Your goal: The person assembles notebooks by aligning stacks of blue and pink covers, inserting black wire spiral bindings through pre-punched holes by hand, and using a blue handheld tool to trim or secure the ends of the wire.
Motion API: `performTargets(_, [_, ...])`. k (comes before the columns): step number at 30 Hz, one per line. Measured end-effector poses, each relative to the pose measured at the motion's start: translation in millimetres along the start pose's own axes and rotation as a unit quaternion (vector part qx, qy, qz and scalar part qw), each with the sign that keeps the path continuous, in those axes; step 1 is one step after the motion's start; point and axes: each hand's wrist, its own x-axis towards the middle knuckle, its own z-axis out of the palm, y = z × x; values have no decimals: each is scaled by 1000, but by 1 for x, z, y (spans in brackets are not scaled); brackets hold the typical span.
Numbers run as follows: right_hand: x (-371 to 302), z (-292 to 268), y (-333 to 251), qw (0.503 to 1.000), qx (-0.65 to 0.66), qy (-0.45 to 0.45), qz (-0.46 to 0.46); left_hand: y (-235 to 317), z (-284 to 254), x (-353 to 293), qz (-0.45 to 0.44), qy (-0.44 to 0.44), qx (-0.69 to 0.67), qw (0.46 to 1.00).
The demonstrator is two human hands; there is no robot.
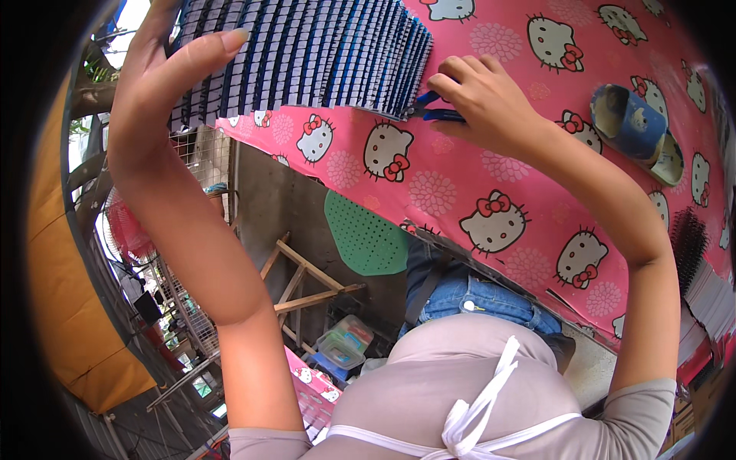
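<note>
A ribbed panel [314, 57] of many narrow blue, black and white strips lies at the upper left of the pink table cover [433, 192]. Over the panel's left part reaches my left hand [165, 73], its thumb stretched out across the strips. The other fingers of that hand run up out of the picture. At the panel's right corner, my right hand [479, 96] is closed around a small tool with two blue handles [443, 116]. The tool's tip is at the corner of the panel; its working end is too hidden to identify.
A blue and off-white object shaped like a slide sandal [632, 123] lies on the right of the table. Black bristles [688, 238] stand beside stacked sheets [709, 299]. Below the table edge are a green perforated plastic seat [364, 234], a wooden frame [310, 264] and plastic containers [345, 343].
</note>
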Motion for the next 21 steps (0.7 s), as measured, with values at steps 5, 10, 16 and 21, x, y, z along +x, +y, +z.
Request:
performTargets(5, [27, -21, 2, 944, 200, -210, 156, -7, -11, -3, 39, -50, -7, 998])
performTargets(10, [39, -30, 0, 846, 286, -305, 331, -26, -15, -3, 66, -51, -69, 994])
performTargets(16, [-1, -14, -2, 996, -16, -77, 31, -1, -8, -3, -41, -25, -140, 989])
performTargets(21, [-6, 6, 1, 997, -57, 29, -53, 1, -4, -3, -34, -12, -79, 996])
